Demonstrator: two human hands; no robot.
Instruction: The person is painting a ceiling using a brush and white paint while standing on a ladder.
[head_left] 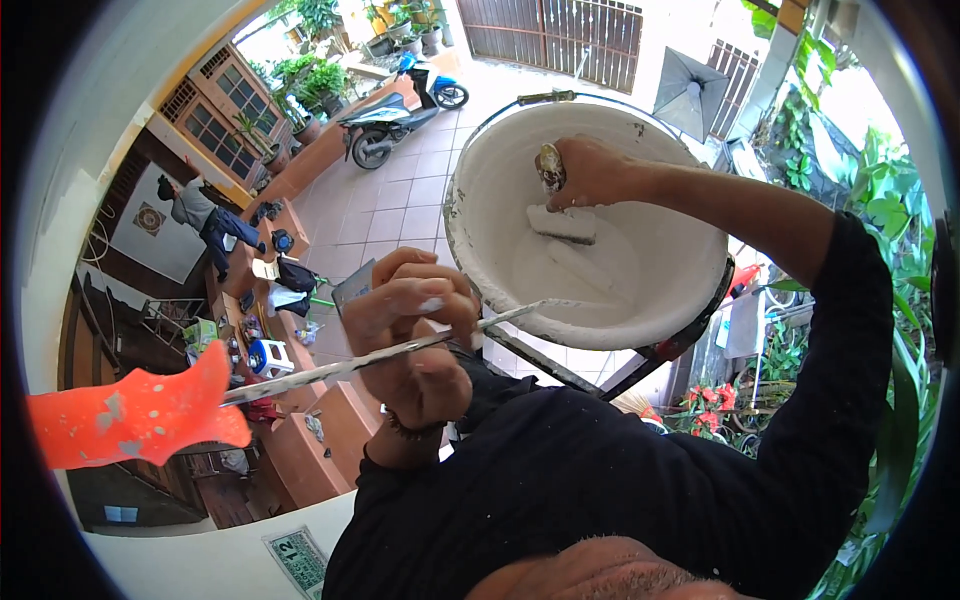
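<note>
My right hand (590,172) is closed round the paint-smeared handle of a paintbrush (562,224), whose broad white head points down inside a large bucket (465,250). The bucket's inner wall is coated white, and whitish paint (590,280) lies at its bottom. My left hand (415,335), nearer me and to the left, is closed on a thin, paint-spotted metal rod (320,370). One end of the rod carries an orange handle (140,405) with pale splashes. The other end reaches across the bucket's near rim. White paint marks my left fingers.
A dark metal frame (545,362) supports the bucket. Below, a motorbike (400,118) stands on the tiled floor (400,195). Another person (210,215) is at the left, near a small white stool (270,357). Green plants (890,215) crowd the right side.
</note>
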